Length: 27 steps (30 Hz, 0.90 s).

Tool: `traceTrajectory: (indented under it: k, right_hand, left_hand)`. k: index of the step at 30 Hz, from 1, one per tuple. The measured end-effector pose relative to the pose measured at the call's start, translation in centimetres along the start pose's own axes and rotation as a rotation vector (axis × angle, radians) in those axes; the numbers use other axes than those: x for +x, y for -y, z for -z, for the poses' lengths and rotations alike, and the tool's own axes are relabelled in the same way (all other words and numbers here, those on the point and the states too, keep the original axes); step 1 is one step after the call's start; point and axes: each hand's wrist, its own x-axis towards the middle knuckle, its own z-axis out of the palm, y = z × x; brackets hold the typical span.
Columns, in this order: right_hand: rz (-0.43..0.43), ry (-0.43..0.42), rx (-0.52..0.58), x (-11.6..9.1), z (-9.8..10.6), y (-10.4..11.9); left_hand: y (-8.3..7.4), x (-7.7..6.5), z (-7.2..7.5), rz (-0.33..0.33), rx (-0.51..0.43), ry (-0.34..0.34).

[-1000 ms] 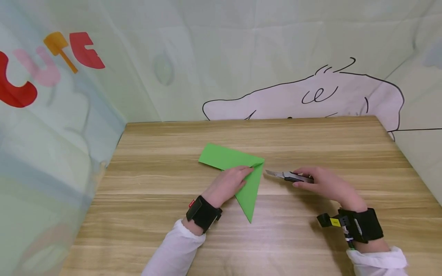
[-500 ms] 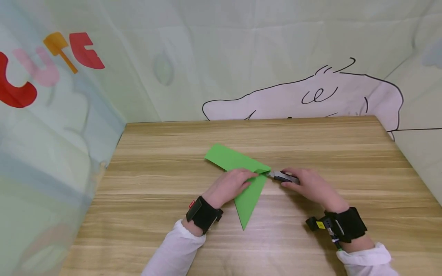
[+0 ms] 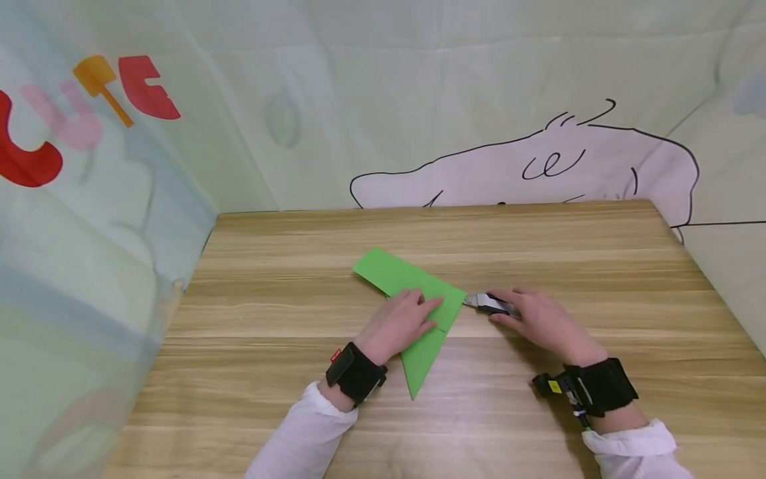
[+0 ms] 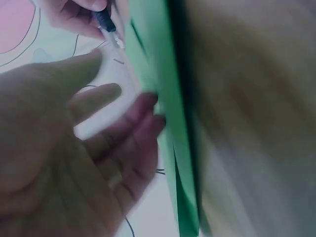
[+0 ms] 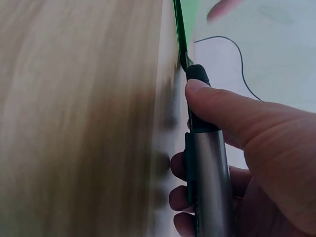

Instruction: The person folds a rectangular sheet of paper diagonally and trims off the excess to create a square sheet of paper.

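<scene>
A folded sheet of green paper (image 3: 391,266) lies on the table, its folds meeting in a corner at the right. My left hand (image 3: 397,322) lies over the middle of the paper; in the left wrist view its fingers are loosely bent and the fingertips (image 4: 157,121) meet the paper's surface. My right hand (image 3: 541,322) grips a utility knife (image 3: 487,304) with a silver and black body, thumb along the black part of the handle (image 5: 212,173). The blade points left, its tip hidden at the paper's right corner.
The wooden table (image 3: 269,266) extends around the paper on all sides. Behind it hangs a pale printed cloth (image 3: 389,100) with a cartoon outline, and coloured letters show on the left side. Black straps (image 3: 601,386) with cameras sit on both wrists.
The right hand has brought the knife leftward to the paper's corner. The paper has turned clockwise a little, and a flap near the corner now lies lower across it. The left fingers have shifted slightly.
</scene>
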Motion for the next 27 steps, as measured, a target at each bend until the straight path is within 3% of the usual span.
traceTrajectory:
  k: [4, 11, 19, 27]
  right_hand:
    - [0.01, -0.014, 0.012, -0.1, 0.1, -0.1]
    - [0.015, -0.001, 0.021, -0.4, 0.3, -0.6]
    - [0.027, -0.011, 0.01, -0.3, 0.1, -0.8]
    - [0.03, -0.025, 0.012, -0.4, 0.3, -1.2]
  left_hand:
    - [-0.2, -0.2, -0.4, 0.046, 0.067, 0.017]
    - [-0.4, -0.1, -0.5, 0.065, -0.029, 0.067]
    - [-0.4, -0.1, -0.4, 0.059, 0.012, 0.095]
    - [-0.4, -0.1, -0.3, 0.073, -0.024, 0.108]
